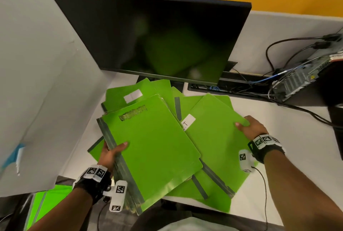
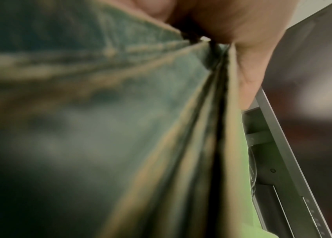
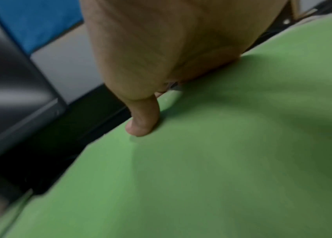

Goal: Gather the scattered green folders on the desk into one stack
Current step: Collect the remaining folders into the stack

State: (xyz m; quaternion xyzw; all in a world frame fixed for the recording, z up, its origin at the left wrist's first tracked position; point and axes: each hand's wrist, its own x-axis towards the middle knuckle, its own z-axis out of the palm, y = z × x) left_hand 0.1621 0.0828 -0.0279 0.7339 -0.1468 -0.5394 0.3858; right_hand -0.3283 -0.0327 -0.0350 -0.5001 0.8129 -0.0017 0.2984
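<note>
Several bright green folders with grey spines lie fanned over the white desk (image 1: 289,119). My left hand (image 1: 111,153) grips a thick bundle of folders (image 1: 154,145) by its grey spine edge, thumb on top, tilted above the others; the spines (image 2: 208,128) fill the left wrist view, with the thumb (image 2: 248,67) pressed on them. My right hand (image 1: 250,126) holds the right edge of another green folder (image 1: 217,138), thumb (image 3: 142,119) pressing on its cover (image 3: 222,161) and fingers hidden beneath. More folders (image 1: 130,93) lie behind, one with a white label.
A dark monitor (image 1: 157,35) stands just behind the folders. Black cables (image 1: 304,112) and a computer box (image 1: 306,74) sit at the right. A grey partition (image 1: 37,63) walls the left. More green sheets (image 1: 48,199) show below the desk's left edge.
</note>
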